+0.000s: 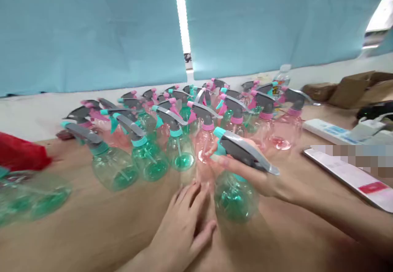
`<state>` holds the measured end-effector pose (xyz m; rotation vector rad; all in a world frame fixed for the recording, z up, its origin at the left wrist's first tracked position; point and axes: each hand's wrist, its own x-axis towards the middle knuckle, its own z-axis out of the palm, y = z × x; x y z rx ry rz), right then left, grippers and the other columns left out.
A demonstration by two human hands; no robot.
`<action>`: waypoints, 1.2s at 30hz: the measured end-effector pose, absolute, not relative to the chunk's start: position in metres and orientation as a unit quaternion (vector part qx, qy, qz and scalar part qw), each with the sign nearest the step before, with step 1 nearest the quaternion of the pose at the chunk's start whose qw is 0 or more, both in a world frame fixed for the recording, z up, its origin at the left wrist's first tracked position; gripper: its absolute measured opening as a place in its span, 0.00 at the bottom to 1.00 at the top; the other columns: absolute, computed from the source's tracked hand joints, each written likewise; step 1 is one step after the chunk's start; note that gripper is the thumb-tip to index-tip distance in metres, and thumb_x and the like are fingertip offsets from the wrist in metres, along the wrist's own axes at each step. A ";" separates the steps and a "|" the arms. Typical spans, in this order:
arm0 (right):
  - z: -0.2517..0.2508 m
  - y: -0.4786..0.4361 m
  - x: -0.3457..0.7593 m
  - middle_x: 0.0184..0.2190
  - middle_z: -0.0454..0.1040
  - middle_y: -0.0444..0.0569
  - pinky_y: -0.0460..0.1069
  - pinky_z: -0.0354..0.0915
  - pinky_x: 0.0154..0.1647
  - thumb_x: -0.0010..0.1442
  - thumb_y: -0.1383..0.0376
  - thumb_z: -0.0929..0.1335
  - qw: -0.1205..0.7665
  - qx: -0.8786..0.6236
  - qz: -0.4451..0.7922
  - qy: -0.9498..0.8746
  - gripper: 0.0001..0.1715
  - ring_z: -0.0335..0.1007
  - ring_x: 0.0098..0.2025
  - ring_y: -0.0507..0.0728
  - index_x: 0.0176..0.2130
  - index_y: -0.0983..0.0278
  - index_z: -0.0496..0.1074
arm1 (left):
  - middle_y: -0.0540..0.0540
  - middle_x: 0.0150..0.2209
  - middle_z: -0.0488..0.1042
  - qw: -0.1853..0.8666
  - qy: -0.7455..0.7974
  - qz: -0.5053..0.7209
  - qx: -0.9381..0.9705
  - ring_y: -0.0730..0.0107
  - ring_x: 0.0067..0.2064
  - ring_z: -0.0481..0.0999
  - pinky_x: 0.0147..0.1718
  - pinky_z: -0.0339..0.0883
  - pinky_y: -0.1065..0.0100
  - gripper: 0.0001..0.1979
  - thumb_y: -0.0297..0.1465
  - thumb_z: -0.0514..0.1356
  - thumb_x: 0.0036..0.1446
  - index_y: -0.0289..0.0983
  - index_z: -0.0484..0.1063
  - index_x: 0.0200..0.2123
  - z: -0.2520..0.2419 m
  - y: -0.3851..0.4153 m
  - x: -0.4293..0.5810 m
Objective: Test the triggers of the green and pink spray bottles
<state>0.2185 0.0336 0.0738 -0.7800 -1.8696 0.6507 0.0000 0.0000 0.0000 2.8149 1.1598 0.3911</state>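
My right hand (245, 163) is wrapped round the neck of a green spray bottle (236, 200) with a grey trigger head and a turquoise nozzle that points left. The bottle is upright; whether its base touches the table I cannot tell. Left of it, my left hand (187, 218) lies on the brown table (101, 239), fingers stretched forward and holding nothing. Just beyond my hands stand a green spray bottle (181, 153) with a turquoise collar and a pink spray bottle (205, 143) with a pink collar. Several more green and pink ones crowd behind them.
Green bottles (46, 198) lie blurred at the left, below a red item (23, 153). On the right are a phone (346, 173), a white power strip (331, 130) with plugs, and cardboard (353, 89). A capped clear bottle (282, 77) stands by the back wall.
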 end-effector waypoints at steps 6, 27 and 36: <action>0.074 0.028 0.219 0.22 0.53 0.37 0.45 0.48 0.20 0.65 0.63 0.63 0.478 -0.320 0.278 -0.769 0.13 0.47 0.22 0.48 0.30 0.59 0.56 | 0.38 0.62 0.62 0.042 0.369 0.126 0.920 0.50 0.62 0.59 0.57 0.58 0.46 0.28 0.34 0.56 0.62 0.37 0.54 0.63 0.001 0.001 0.004; 0.070 0.033 0.221 0.30 0.66 0.42 0.49 0.64 0.32 0.58 0.57 0.68 0.456 -0.366 0.391 -0.711 0.15 0.65 0.29 0.51 0.44 0.60 0.69 | 0.36 0.62 0.61 0.026 0.387 0.117 0.914 0.47 0.62 0.59 0.55 0.59 0.45 0.24 0.36 0.54 0.63 0.36 0.61 0.61 0.000 0.005 0.002; 0.067 0.033 0.220 0.41 0.71 0.45 0.46 0.66 0.33 0.56 0.60 0.70 0.486 -0.345 0.388 -0.703 0.15 0.68 0.32 0.50 0.44 0.60 0.69 | 0.36 0.62 0.60 0.027 0.385 0.105 0.916 0.47 0.62 0.58 0.55 0.59 0.45 0.24 0.35 0.54 0.63 0.35 0.61 0.61 0.001 0.006 0.003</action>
